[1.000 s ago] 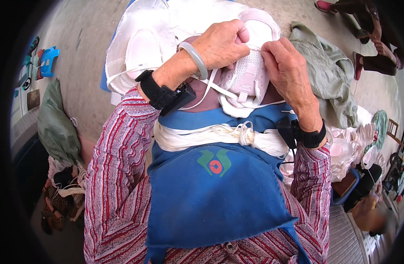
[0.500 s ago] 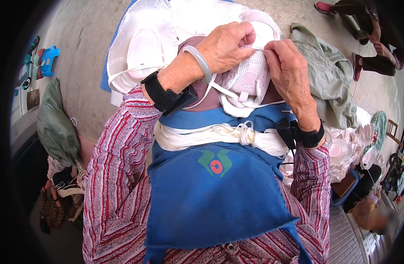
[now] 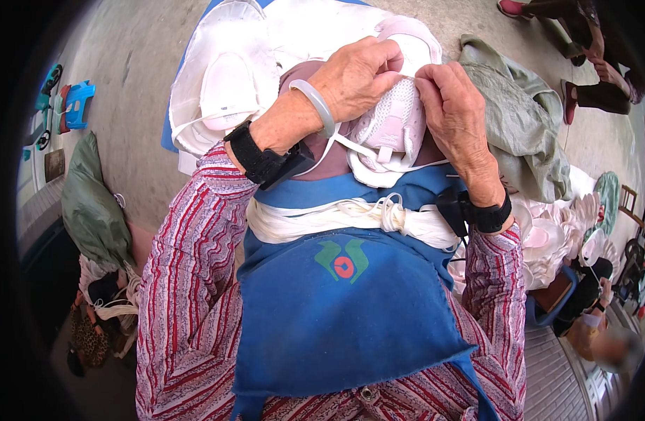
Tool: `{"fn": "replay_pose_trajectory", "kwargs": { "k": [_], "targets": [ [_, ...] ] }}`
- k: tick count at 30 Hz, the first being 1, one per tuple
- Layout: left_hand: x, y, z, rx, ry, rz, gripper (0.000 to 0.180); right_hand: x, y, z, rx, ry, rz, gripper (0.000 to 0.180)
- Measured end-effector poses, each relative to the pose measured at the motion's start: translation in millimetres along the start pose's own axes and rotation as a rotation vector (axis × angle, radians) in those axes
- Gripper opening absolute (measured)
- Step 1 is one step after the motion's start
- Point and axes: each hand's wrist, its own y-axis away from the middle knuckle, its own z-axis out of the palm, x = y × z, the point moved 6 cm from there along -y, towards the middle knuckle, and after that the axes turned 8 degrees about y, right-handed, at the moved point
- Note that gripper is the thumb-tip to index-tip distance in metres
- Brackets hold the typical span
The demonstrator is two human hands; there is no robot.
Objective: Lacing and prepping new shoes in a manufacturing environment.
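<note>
Left hand (image 3: 361,76): fingers are closed; white lace (image 3: 409,76) is pinched.
Right hand (image 3: 450,105): fingers are closed; the same lace is pinched, just beside the left.
Pale pink shoe (image 3: 389,130): carried on the lap (image 3: 329,167), near end overlapping the blue apron (image 3: 322,316)'s upper edge.

Bright, soft light all across the middle here, its source I can't make out, and the white sheet (image 3: 312,28) up top is burning out, its folds nearly lost! The shoe (image 3: 386,137) glows pale, yet its mesh reads crisp; the apron (image 3: 343,309) comes up sharp too. Down at lower left, deep shadow. Lower right, a head (image 3: 616,349) smears to blur, paving (image 3: 547,365) bows, and black swallows the corners.
</note>
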Motion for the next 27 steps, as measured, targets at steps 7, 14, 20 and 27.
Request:
{"fn": "replay_pose_trajectory", "kwargs": {
  "k": [7,14,20,27],
  "targets": [
    [0,1,-1,-0.005,-0.003,-0.009,0.014,-2,-4,0,0.002,-0.016,-0.09,0.008],
    [0,0,0,0.01,-0.033,0.013,0.013,-9,0,2,-0.01,0.14,-0.163,0.009],
    [-3,1,0,0.026,-0.034,0.017,0.013,-6,-7,0,0.001,0.005,-0.092,0.008],
    [-2,1,1,0.03,-0.052,0.024,0.012,-10,-5,-1,-0.042,0.049,-0.097,0.008]
  ]
}}
